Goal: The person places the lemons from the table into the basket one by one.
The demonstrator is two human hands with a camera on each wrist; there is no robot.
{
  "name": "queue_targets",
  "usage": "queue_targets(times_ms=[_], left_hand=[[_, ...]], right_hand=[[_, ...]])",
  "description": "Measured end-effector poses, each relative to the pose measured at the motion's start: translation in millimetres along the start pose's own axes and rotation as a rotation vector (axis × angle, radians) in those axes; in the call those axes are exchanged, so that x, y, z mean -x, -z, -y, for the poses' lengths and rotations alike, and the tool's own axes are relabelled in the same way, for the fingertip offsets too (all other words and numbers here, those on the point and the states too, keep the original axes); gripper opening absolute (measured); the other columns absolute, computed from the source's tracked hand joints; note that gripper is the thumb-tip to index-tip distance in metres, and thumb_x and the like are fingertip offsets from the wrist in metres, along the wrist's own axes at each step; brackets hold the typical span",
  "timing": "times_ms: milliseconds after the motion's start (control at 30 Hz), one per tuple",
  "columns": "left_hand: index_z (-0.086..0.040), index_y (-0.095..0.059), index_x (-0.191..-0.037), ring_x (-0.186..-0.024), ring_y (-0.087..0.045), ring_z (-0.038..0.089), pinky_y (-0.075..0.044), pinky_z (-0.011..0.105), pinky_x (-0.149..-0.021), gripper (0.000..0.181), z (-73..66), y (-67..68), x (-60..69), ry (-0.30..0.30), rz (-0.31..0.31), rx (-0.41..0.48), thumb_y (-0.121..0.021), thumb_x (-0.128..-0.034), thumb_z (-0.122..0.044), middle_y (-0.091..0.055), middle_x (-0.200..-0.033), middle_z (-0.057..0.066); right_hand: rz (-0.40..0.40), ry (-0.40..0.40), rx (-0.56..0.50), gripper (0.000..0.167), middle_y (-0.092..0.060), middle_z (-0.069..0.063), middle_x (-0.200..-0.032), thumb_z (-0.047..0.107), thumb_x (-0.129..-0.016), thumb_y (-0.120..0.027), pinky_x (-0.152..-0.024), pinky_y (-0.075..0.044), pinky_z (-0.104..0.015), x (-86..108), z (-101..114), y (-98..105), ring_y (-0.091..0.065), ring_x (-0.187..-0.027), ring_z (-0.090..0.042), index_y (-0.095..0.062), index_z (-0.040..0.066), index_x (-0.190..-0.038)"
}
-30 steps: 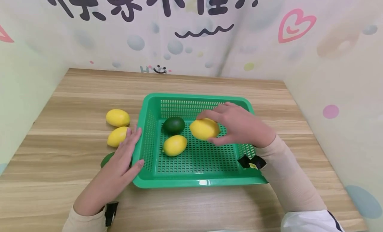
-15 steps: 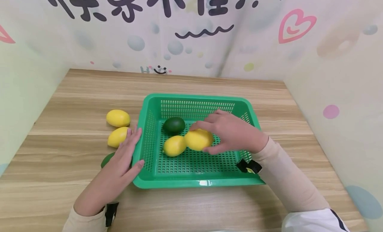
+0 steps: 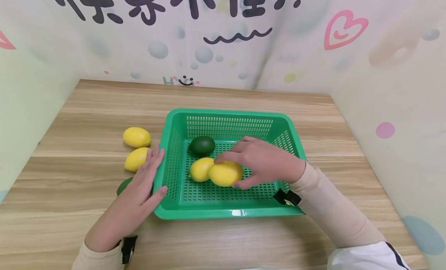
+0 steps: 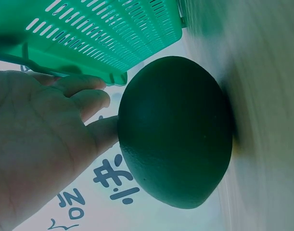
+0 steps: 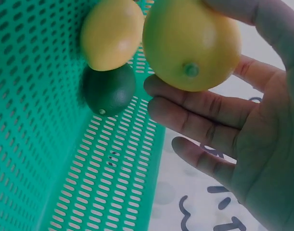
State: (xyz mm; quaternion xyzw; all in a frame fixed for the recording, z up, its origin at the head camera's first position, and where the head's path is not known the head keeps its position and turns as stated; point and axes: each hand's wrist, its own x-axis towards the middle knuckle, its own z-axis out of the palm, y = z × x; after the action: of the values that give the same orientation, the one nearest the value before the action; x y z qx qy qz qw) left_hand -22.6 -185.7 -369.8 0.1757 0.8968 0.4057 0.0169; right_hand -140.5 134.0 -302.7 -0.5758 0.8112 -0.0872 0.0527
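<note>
My right hand [image 3: 266, 161] pinches a yellow lemon [image 3: 225, 174] between thumb and fingers inside the green basket [image 3: 230, 213]. Beside it in the head view, to its left, lies another lemon [image 3: 201, 170], with a dark green fruit [image 3: 202, 146] behind that one. The right wrist view shows the gripped lemon [image 5: 191, 45] near the other lemon [image 5: 112, 33] and the dark fruit [image 5: 109, 90]. My left hand [image 3: 130, 208], fingers fairly straight, rests against the basket's left rim. Close to that hand is a green fruit [image 4: 174, 132] outside the basket.
Two more lemons, a rear one [image 3: 137, 137] and a front one [image 3: 136, 159] partly behind my left fingers, lie on the wooden table [image 3: 87, 146] left of the basket. A printed backdrop [image 3: 223, 57] stands behind the table and along both sides.
My right hand has moved left and toward the table's front edge with its lemon, which now overlaps the lemon in the basket in the head view. My left hand has stayed at the rim.
</note>
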Motion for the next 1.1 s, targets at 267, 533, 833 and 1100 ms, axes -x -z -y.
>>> queue_targets(times_ms=[267,533,833,1100], left_hand=[[-0.018,-0.003,-0.167,-0.158,0.006,0.032,-0.011,0.065,-0.121,0.078,-0.5,-0.1,-0.2,-0.001,0.002,0.006,-0.052,-0.1072,-0.018,-0.003,-0.172,0.01],[-0.018,-0.003,-0.167,-0.158,0.006,0.032,-0.011,0.064,-0.122,0.077,-1.1,-0.1,0.5,0.0,0.003,0.008,-0.053,-0.1072,-0.018,-0.003,-0.172,0.011],[-0.017,-0.004,-0.167,-0.158,0.006,0.033,-0.011,0.064,-0.121,0.078,-0.6,-0.7,-0.7,-0.01,0.002,0.011,-0.053,-0.1071,-0.018,-0.005,-0.172,0.012],[-0.017,-0.004,-0.167,-0.158,0.006,0.033,-0.01,0.063,-0.122,0.078,-0.6,-0.1,-0.4,-0.015,-0.001,0.009,-0.053,-0.1069,-0.017,-0.006,-0.172,0.013]], right_hand=[[0.066,0.004,-0.071,0.057,-0.071,0.007,-0.105,0.039,-0.084,-0.08,-0.095,-0.047,-0.036,-1.9,0.7,-4.9,-0.063,-0.097,-0.012,-0.062,0.019,-0.135],[0.123,0.017,-0.119,0.057,-0.068,0.009,-0.103,0.039,-0.084,-0.079,-0.091,-0.045,-0.033,-5.4,-1.6,-10.4,-0.059,-0.095,-0.012,-0.063,0.021,-0.136],[0.142,0.024,-0.131,0.056,-0.069,0.008,-0.105,0.037,-0.085,-0.078,-0.092,-0.048,-0.033,-7.0,-4.2,-16.7,-0.061,-0.096,-0.011,-0.062,0.021,-0.136],[0.146,0.007,-0.124,0.058,-0.069,0.008,-0.105,0.04,-0.085,-0.079,-0.089,-0.047,-0.032,-9.9,-6.3,-18.6,-0.059,-0.095,-0.012,-0.061,0.022,-0.138]])
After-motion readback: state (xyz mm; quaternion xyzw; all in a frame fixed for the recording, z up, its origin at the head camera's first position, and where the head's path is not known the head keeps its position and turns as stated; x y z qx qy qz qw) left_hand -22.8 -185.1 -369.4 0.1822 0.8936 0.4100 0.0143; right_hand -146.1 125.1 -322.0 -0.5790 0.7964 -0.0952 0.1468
